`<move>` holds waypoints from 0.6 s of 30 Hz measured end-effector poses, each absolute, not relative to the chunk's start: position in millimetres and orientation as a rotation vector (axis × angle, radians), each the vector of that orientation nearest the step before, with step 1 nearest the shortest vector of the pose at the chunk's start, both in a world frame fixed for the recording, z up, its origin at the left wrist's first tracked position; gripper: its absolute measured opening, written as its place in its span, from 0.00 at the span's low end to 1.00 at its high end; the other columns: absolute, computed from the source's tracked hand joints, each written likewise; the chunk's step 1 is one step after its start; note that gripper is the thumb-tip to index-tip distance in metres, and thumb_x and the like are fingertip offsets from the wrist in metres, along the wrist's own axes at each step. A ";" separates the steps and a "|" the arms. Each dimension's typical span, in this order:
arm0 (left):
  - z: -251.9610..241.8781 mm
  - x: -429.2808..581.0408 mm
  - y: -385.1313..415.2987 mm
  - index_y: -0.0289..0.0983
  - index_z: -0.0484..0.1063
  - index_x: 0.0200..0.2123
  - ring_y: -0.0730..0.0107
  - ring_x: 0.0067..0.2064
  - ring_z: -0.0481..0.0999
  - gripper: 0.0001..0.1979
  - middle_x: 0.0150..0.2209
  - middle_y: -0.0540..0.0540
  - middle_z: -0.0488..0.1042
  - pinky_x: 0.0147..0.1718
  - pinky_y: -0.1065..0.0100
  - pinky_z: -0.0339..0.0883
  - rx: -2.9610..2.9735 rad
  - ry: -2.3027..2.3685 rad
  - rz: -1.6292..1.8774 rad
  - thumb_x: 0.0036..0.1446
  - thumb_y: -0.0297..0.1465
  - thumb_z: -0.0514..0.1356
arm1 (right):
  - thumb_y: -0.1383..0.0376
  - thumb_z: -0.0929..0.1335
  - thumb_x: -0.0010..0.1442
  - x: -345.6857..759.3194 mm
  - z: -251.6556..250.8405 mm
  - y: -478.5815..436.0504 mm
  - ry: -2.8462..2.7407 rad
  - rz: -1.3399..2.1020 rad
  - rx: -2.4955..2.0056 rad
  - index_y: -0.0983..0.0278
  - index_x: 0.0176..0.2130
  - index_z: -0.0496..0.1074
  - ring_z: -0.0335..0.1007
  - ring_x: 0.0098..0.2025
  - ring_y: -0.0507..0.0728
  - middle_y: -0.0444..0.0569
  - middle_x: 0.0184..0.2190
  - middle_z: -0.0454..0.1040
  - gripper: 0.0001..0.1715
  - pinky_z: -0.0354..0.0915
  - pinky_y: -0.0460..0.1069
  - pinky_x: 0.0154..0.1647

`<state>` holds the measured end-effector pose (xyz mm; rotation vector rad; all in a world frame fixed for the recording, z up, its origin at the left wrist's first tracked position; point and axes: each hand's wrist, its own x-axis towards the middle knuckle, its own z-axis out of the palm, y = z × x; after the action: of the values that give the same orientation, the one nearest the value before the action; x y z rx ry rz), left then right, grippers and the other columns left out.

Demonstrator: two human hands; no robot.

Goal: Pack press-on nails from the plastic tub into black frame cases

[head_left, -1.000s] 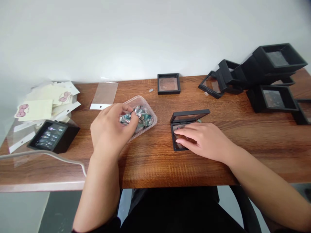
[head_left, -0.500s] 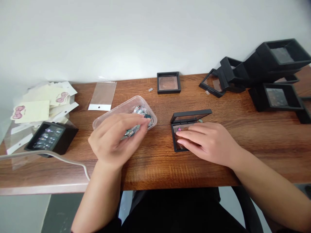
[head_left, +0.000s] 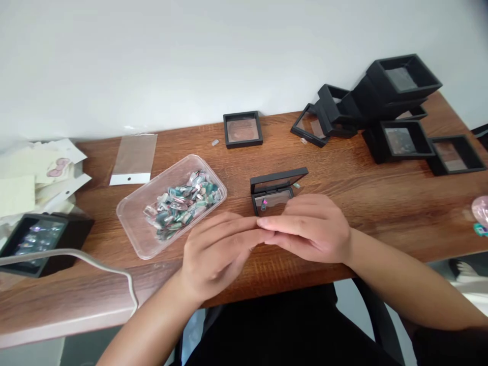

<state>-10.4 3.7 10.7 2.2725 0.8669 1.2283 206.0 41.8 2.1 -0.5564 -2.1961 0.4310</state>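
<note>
My left hand point(head_left: 219, 251) and my right hand point(head_left: 314, 229) meet fingertip to fingertip just in front of a small black hinged frame case point(head_left: 278, 178). Both hands are closed in a pinch, and anything between the fingers is hidden. The case stands with its lid raised; on its clear film lies a small piece with a bright pink glint point(head_left: 264, 204). Part of the case is covered by my fingers. Left of it sits a clear plastic tub point(head_left: 133, 213) holding many shiny teal, pink and silver pieces point(head_left: 183, 203), shaped like press-on nails.
Black frames point(head_left: 243, 129) and a frame stack point(head_left: 381, 96) stand along the wall. At left are a clear packet point(head_left: 133, 155), pale cards point(head_left: 17, 195), a black case of glittering pieces point(head_left: 40, 239) and a white cable point(head_left: 95, 259). Small loose pieces point(head_left: 215, 142) lie about.
My left hand has left the tub and moved right to meet my right hand. The right fingers have drawn back from the case's film. The view has shifted rightward.
</note>
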 end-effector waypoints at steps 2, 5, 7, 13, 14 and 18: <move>9.3 -4.2 1.8 0.33 0.77 0.44 0.72 0.39 0.80 0.14 0.41 0.42 0.81 0.40 0.71 0.76 2.144 0.861 1.253 0.55 0.15 0.63 | 0.64 0.71 0.65 206.0 3.7 41.2 -2.170 0.416 -0.538 0.65 0.47 0.75 0.66 0.22 0.49 0.41 0.22 0.74 0.11 0.63 0.46 0.25; 7.8 3.6 -2.3 0.34 0.76 0.40 0.75 0.37 0.80 0.12 0.39 0.44 0.81 0.38 0.74 0.76 1.890 0.878 1.317 0.55 0.15 0.64 | 0.63 0.71 0.65 205.9 7.8 41.0 -2.140 0.465 -0.514 0.66 0.44 0.75 0.66 0.22 0.47 0.42 0.23 0.75 0.10 0.63 0.45 0.25; 7.4 6.8 -4.9 0.35 0.74 0.39 0.76 0.37 0.81 0.12 0.38 0.47 0.81 0.38 0.76 0.76 1.721 0.902 1.367 0.54 0.15 0.66 | 0.63 0.71 0.65 206.1 10.1 41.3 -2.130 0.504 -0.505 0.67 0.43 0.76 0.68 0.23 0.48 0.43 0.24 0.76 0.09 0.65 0.45 0.26; 9.6 7.5 -6.6 0.36 0.73 0.41 0.76 0.37 0.82 0.15 0.36 0.50 0.81 0.39 0.78 0.77 1.597 0.910 1.461 0.53 0.15 0.67 | 0.65 0.72 0.63 209.0 11.2 40.7 -2.083 0.582 -0.532 0.67 0.43 0.76 0.72 0.27 0.49 0.45 0.25 0.77 0.09 0.69 0.45 0.30; 9.8 6.9 -6.1 0.36 0.73 0.41 0.75 0.38 0.83 0.15 0.36 0.49 0.82 0.39 0.77 0.78 1.616 0.901 1.463 0.53 0.15 0.67 | 0.66 0.72 0.63 209.3 11.5 40.4 -2.091 0.586 -0.537 0.66 0.43 0.76 0.73 0.28 0.49 0.44 0.25 0.77 0.08 0.70 0.45 0.31; 8.6 3.5 -2.9 0.37 0.74 0.45 0.72 0.37 0.83 0.17 0.38 0.47 0.83 0.36 0.73 0.79 1.703 0.815 1.477 0.53 0.17 0.68 | 0.67 0.72 0.62 208.1 14.2 40.0 -2.057 0.651 -0.523 0.65 0.42 0.77 0.74 0.28 0.49 0.45 0.27 0.78 0.06 0.72 0.45 0.31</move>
<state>3.5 -2.9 8.6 1.7026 0.8150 1.4771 208.1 40.0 14.2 -0.5232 -2.0568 0.6510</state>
